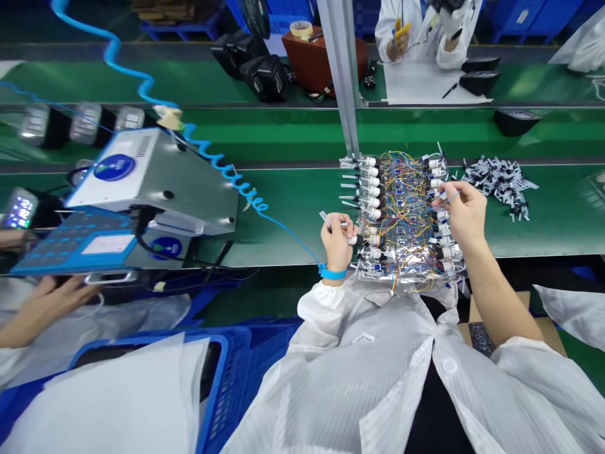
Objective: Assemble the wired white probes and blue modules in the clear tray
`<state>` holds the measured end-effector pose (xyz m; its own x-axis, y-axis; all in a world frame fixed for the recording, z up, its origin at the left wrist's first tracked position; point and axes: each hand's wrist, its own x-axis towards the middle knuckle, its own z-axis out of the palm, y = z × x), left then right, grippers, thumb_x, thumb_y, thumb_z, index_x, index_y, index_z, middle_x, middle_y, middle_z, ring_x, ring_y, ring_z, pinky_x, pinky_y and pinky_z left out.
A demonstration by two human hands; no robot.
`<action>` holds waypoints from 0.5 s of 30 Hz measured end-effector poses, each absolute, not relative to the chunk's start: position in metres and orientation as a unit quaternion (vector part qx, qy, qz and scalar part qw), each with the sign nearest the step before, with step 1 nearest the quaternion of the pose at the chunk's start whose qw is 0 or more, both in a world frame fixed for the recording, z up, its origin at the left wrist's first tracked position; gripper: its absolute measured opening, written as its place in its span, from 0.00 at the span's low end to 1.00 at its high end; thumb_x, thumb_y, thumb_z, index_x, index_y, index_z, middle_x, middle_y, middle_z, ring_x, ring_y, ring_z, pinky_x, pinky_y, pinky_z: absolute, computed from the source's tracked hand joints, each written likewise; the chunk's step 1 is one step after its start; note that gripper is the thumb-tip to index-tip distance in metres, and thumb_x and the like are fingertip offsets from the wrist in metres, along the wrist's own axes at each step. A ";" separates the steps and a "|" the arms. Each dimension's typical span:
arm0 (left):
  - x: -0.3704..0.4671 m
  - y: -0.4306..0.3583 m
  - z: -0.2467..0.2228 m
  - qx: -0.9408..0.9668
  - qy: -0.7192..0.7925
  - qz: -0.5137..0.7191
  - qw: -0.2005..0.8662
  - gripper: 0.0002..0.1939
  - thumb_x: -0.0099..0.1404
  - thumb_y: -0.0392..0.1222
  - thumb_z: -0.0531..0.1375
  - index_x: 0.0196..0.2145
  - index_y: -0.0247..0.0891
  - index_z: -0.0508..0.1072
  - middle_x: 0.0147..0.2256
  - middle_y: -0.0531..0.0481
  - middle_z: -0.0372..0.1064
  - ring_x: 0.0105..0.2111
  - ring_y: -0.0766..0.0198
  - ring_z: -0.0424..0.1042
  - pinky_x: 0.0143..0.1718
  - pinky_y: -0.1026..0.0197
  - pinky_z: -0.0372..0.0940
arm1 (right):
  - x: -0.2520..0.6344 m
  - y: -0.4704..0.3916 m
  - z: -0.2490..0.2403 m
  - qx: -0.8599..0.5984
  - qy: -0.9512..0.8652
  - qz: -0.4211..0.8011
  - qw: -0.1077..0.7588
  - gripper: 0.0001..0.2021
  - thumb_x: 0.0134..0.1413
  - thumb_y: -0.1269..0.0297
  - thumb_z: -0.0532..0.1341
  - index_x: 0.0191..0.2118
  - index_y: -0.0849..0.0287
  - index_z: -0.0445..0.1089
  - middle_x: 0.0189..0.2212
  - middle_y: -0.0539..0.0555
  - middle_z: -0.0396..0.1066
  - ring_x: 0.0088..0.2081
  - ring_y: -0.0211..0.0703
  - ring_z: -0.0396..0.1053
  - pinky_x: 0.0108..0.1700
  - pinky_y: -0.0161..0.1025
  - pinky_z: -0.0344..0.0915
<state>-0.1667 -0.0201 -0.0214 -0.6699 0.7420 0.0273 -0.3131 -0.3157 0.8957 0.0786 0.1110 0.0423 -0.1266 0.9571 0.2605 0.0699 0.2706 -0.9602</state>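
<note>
A block of clear-cased units with tangled coloured wires lies at the near edge of the green bench, white connectors along both sides. At its left side, my left hand, with a blue band at the wrist, is closed on a small white strip and is beside a white connector. My right hand pinches a thin strip above the right row of connectors. Right of the block, a loose pile of small black-and-white strips lies on the bench. Several similar strips stick out from the left connectors.
A metal post rises behind the block. Left stand grey-and-blue machines with a coiled blue cord. A co-worker's hand is at far left; another person works across the bench. Blue crates stand lower left.
</note>
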 end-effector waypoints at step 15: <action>-0.178 -0.014 -0.021 0.412 0.584 0.576 0.396 0.19 0.74 0.58 0.62 0.35 0.40 0.75 0.24 0.55 0.69 0.23 0.68 0.68 0.28 0.64 0.63 | 0.044 0.077 0.039 -0.346 -0.696 0.545 0.315 0.10 0.63 0.55 0.70 0.44 0.54 0.79 0.46 0.57 0.81 0.46 0.50 0.81 0.56 0.54 0.78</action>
<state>-0.1778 -0.0142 -0.0215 -0.3455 0.9384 0.0117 0.0255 -0.0031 0.9997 0.0444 0.0774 0.0393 -0.5619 0.8248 0.0620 0.1383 0.1676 -0.9761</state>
